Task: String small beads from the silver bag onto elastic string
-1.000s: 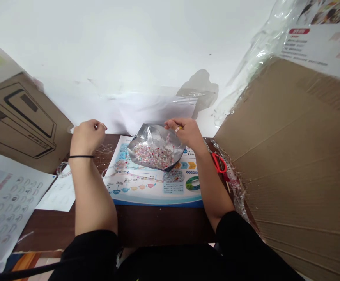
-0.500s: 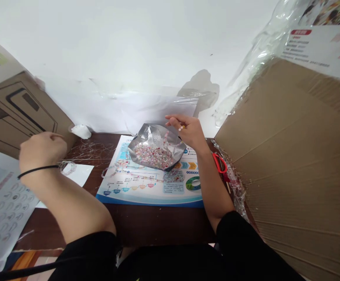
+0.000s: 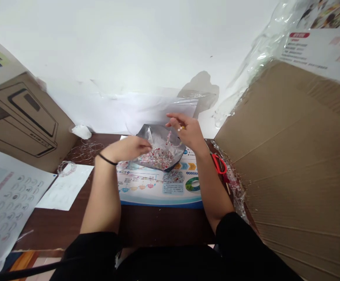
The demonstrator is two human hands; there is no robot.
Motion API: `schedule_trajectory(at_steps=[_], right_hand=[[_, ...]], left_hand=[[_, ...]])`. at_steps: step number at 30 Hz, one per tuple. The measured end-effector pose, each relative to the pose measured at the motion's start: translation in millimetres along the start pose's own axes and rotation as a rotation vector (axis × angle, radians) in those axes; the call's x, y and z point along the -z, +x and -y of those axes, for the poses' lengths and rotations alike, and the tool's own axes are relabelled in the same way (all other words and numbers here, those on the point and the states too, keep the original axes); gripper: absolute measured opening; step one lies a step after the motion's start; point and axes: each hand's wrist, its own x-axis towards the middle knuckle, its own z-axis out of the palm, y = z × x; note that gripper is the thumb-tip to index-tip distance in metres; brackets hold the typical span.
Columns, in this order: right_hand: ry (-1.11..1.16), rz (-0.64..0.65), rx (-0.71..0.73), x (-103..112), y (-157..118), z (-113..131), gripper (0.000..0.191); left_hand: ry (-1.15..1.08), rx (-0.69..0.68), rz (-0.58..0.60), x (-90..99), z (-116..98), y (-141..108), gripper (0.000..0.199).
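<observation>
Head cam view, quick one: what's the right hand doing?

It's pinched tight on some tiny white and yellow beads, just above the pouch. The left hand, black wristband on its wrist, reaches fingers-out over the pouch's mouth. Can't tell if it's got hold of anything.

Where's the pouch?

That silver foil pouch sits open on a printed blue-and-white poster, with a heap of pink and white beads inside.

What's the step, you reckon?

Looks like picking beads out by hand. Pieces that small call for careful pinches, not a scoop.

Any brands?

None I can make out. There's a red label on a sheet top right, but the writing's too small to read, same with the poster. Red-handled scissors lie just right of the poster.
</observation>
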Motion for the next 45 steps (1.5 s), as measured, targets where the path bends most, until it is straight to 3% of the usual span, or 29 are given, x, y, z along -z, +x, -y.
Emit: schedule_trajectory(at_steps=[1, 3, 7, 12, 17, 20, 23, 26, 29, 33, 40, 45], right_hand=[[-0.001, -0.003, -0.009, 0, 0, 0, 0.034], [-0.007, -0.006, -0.025, 0, 0, 0, 0.034], [-0.01, -0.023, -0.031, 3, 1, 0, 0.034], [-0.016, -0.037, -0.057, 6, 2, 0, 0.034], [-0.008, -0.026, -0.055, 6, 2, 1, 0.034], [-0.003, 0.026, -0.049, 4, 0, 3, 0.035], [-0.013, 0.075, -0.039, 0, -1, 3, 0.034], [-0.037, 0.133, -0.05, -4, 0, -1, 0.032], [-0.09, 0.2, -0.039, -8, 2, -7, 0.028], [-0.191, 0.24, -0.009, -11, 2, -14, 0.024], [-0.321, 0.316, -0.033, -11, 3, -19, 0.02], [-0.292, 0.317, -0.109, -13, 3, -21, 0.013]], left_hand=[[-0.016, -0.074, 0.113, -6.0, -4, 8, 0.034], [0.021, -0.069, 0.157, -16.5, -6, 22, 0.034], [0.169, 0.168, 0.178, -33.1, 15, 28, 0.031], [0.177, 0.132, 0.148, -58.2, 49, 11, 0.02], [0.167, 0.078, -0.024, -75.1, 57, 2, 0.015], [0.067, 0.08, -0.106, -68.0, 52, -4, 0.01], [-0.273, 0.069, -0.171, -49.5, 42, -14, 0.011], [-0.663, -0.046, -0.259, -27.6, 24, -25, 0.017], [-0.793, -0.106, -0.376, -9.3, 6, -29, 0.016], [-0.693, -0.036, -0.4, 0.9, -1, -22, 0.017], [-0.281, 0.05, -0.456, -13.8, 22, -4, 0.014], [-0.147, 0.183, -0.345, -4.5, 25, -4, 0.022]])
